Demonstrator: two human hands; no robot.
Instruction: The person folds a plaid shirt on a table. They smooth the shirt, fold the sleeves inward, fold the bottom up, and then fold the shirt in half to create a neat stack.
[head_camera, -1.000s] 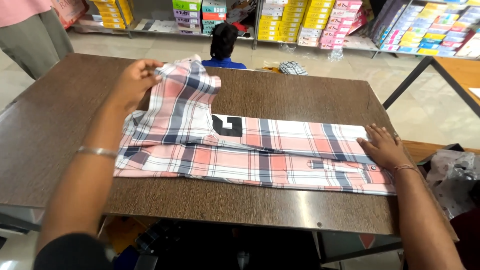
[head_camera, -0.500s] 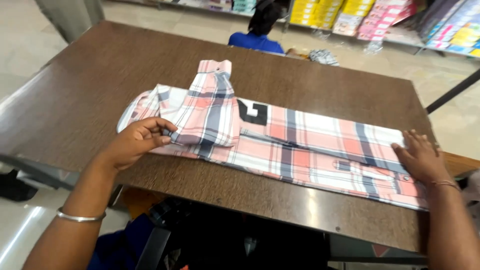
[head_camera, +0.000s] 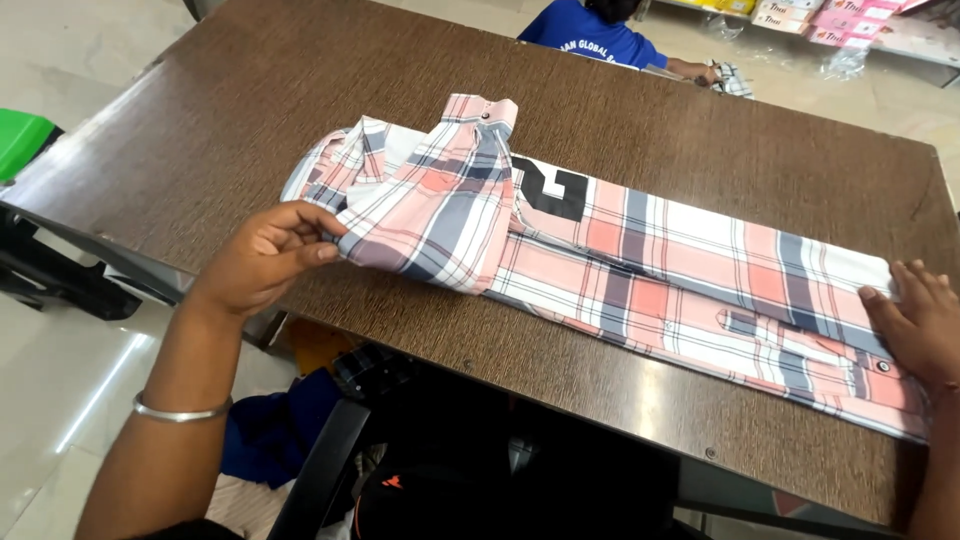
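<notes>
A pink, white and grey plaid shirt (head_camera: 660, 260) lies folded lengthwise across the brown table (head_camera: 300, 90). One sleeve (head_camera: 450, 200) is folded over its left part, cuff pointing to the far side. My left hand (head_camera: 265, 255) pinches the sleeve's near left edge between thumb and fingers. My right hand (head_camera: 915, 325) rests flat on the shirt's right end, fingers spread, by the table's right edge. A black patch with a white shape (head_camera: 550, 190) shows near the collar end.
A person in a blue top (head_camera: 590, 30) crouches beyond the table's far edge, with shelves of coloured boxes (head_camera: 800, 15) behind. A green object (head_camera: 20, 140) sits at the left. Dark bags and cloth (head_camera: 300, 420) lie below the near table edge.
My left hand came down from the far side to the near edge, laying the sleeve over the shirt. My right hand stayed pressed on the right end. The camera tilted down.
</notes>
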